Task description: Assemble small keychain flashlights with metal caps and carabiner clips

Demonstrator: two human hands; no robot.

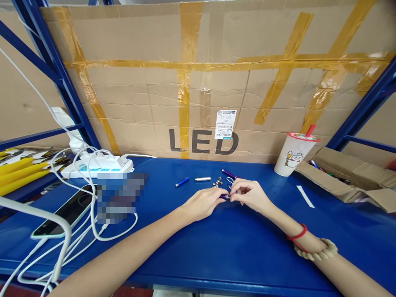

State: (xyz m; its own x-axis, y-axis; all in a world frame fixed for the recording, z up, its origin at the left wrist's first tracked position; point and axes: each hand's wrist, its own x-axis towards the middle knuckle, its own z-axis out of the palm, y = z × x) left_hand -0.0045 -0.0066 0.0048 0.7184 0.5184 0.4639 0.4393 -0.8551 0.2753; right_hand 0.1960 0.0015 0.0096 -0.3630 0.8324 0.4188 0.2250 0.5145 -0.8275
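Head view: left hand (202, 203) and right hand (249, 194) meeting fingertip to fingertip on blue table (216, 247), both pinched shut on small purple part (227, 196) between them. Just behind: cluster of button cells (218, 182), silver tube (202, 179), blue tube (182, 182), purple tube (228, 173). Far right: paper cup (293, 154), cardboard box (349, 177); left: power strip (99, 168), phone (66, 210).

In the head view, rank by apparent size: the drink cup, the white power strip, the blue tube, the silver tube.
1. White power strip, widest.
2. Drink cup, though its distance from the camera differs, so this order is unsure.
3. Blue tube and silver tube look alike; not ranked.
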